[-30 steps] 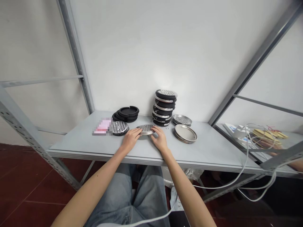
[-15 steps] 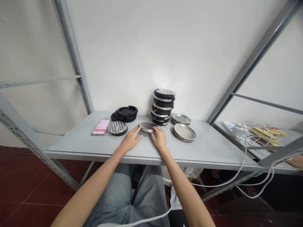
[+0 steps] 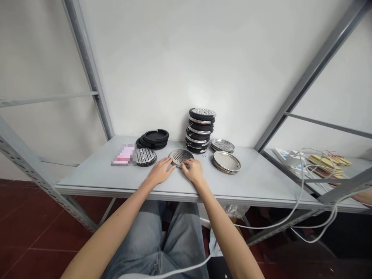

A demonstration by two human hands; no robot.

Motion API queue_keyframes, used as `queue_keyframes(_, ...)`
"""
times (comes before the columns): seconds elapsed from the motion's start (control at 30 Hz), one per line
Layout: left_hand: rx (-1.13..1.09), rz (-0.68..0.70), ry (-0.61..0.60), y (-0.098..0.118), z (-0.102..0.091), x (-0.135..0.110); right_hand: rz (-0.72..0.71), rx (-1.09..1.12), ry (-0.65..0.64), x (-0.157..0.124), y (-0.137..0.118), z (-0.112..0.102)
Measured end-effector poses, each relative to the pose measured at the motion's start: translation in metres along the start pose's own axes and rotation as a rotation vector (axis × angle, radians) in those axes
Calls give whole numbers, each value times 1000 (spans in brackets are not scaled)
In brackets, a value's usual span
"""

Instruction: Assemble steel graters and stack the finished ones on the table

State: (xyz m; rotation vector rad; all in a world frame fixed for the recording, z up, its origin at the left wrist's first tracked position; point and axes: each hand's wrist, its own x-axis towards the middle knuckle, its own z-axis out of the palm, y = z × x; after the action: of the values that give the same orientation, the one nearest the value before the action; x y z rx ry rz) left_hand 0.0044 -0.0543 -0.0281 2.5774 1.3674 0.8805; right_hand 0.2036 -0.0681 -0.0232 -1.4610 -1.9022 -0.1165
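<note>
A round perforated metal disc (image 3: 180, 155) is tipped up toward me on the grey shelf (image 3: 255, 182). My right hand (image 3: 192, 170) grips its near edge, fingers curled on the rim. My left hand (image 3: 160, 171) rests beside it on the left, its fingertips touching the disc's left edge, fingers fairly straight. Behind the disc stands a tall stack of black rings with metal discs (image 3: 200, 130).
A pile of black rings (image 3: 154, 138) and one perforated disc in a black ring (image 3: 145, 156) lie at the left, by a blurred pink item (image 3: 124, 155). Stacked metal trays (image 3: 226, 161) and perforated discs (image 3: 222, 145) lie at the right. White cables (image 3: 302, 193) hang off the right shelf.
The perforated disc has been lifted and tilted so that its face turns toward me. My right hand has shifted left along its near rim.
</note>
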Motion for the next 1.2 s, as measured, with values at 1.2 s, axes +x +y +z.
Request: queue_keyframes(1.2,337,-491,5,-35,-48,114,93,52,-93,4,28,-4)
